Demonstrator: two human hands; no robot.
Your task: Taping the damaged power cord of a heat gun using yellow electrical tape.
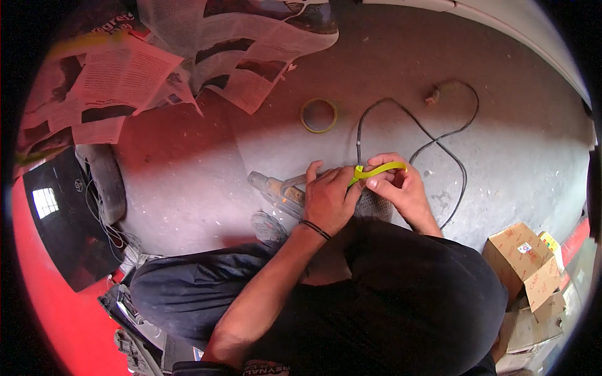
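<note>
A strip of yellow-green tape [387, 167] curls off a black cable [359, 135], around which one end of it is wrapped. My left hand [329, 197] is closed around the cable just below that wrap, its index finger raised. Between the thumb and fingers of my right hand [404, 191] the tape's loose end is pinched. Under and left of my left hand lies a dusty power tool [276, 188] with an orange-brown part, partly hidden by the hand. Near it rests a round grey disc [268, 225]. Behind my hands a meshed grey surface [377, 203] shows in part.
A yellow-rimmed tape roll [318, 131] lies on the concrete floor ahead. The cable loops out to the right. Printed sheets [125, 75] hang at upper left, above a black glossy panel [69, 219]. Cardboard boxes [517, 250] stand at my right, beyond my bent knee.
</note>
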